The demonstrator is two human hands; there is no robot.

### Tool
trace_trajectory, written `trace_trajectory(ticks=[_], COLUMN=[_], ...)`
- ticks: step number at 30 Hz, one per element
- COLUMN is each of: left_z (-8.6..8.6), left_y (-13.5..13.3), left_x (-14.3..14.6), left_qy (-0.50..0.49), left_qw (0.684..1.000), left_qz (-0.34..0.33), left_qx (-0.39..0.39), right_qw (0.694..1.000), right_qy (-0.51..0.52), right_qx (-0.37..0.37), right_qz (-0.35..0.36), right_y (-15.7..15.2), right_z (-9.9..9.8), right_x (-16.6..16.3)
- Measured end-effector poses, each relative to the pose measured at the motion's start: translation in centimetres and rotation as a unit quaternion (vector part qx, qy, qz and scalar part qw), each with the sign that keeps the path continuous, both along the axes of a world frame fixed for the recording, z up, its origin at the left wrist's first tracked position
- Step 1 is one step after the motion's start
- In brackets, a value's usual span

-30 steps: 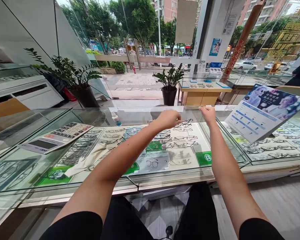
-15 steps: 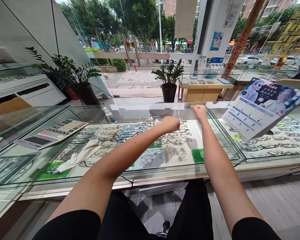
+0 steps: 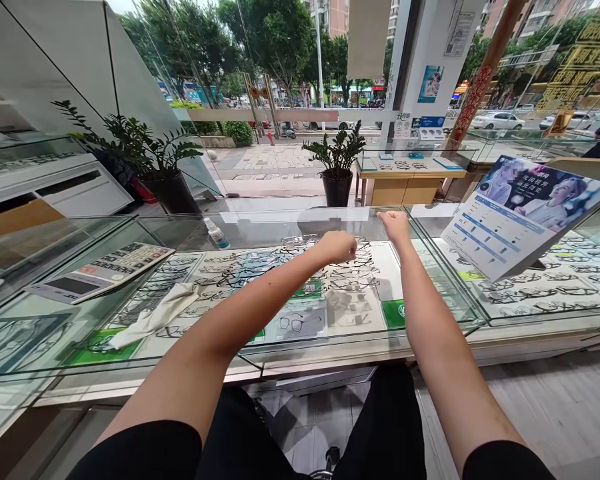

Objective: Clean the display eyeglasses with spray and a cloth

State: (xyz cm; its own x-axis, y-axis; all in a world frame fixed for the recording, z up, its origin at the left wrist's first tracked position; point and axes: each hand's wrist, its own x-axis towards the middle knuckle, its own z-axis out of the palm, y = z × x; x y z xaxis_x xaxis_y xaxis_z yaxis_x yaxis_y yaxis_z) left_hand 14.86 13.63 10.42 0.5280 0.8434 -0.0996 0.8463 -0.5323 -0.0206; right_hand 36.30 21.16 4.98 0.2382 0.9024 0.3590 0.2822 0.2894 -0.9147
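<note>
Head view: both arms stretch to the middle of the frame, over the far part of the glass counter (image 3: 260, 229). The left hand (image 3: 337, 247) and right hand (image 3: 394, 225) are curled into fists close together. I cannot tell whether a thin frame is pinched between them. The nearest glasses (image 3: 350, 273) lie in rows beneath the pane, likely for show and protection. At lower left, a cloth (image 3: 155, 317) and a spray bottle (image 3: 213, 233) sit on top, probably kept handy for wiping.
</note>
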Motion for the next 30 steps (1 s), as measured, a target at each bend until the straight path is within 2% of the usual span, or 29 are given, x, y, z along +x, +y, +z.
trace_trajectory(ticks=[4,14,19,23,25,28,30], left_z=[-0.1,-0.6,0.8,2.7,3.6,4.2,3.9], left_y=[0.8,1.9,1.9,2.3,2.5,2.5,2.2], left_x=[0.2,0.7,-0.2,-2.5,-4.3,-7.7,-10.2], left_qy=[-0.005,-0.036,-0.101,-0.185,-0.295,-0.479,-0.552], left_qw=[1.000,0.999,0.995,0.983,0.955,0.871,0.821], left_qz=[0.013,0.017,0.005,0.000,0.004,0.009,0.020], left_qx=[0.014,-0.005,-0.011,-0.016,-0.041,-0.109,-0.146], right_qw=[1.000,1.000,0.999,0.999,0.999,0.998,0.997], right_qy=[0.004,0.016,0.027,0.041,0.049,0.057,0.060], right_qx=[0.005,0.009,0.015,0.011,0.008,0.003,0.000], right_qz=[0.007,0.003,-0.010,-0.006,0.006,0.032,0.050], right_y=[0.2,0.1,0.2,0.0,-0.2,-0.4,-0.6], right_z=[-0.1,-0.2,-0.2,-0.1,0.0,0.3,0.6], right_x=[0.0,0.2,0.7,0.8,0.8,0.6,0.3])
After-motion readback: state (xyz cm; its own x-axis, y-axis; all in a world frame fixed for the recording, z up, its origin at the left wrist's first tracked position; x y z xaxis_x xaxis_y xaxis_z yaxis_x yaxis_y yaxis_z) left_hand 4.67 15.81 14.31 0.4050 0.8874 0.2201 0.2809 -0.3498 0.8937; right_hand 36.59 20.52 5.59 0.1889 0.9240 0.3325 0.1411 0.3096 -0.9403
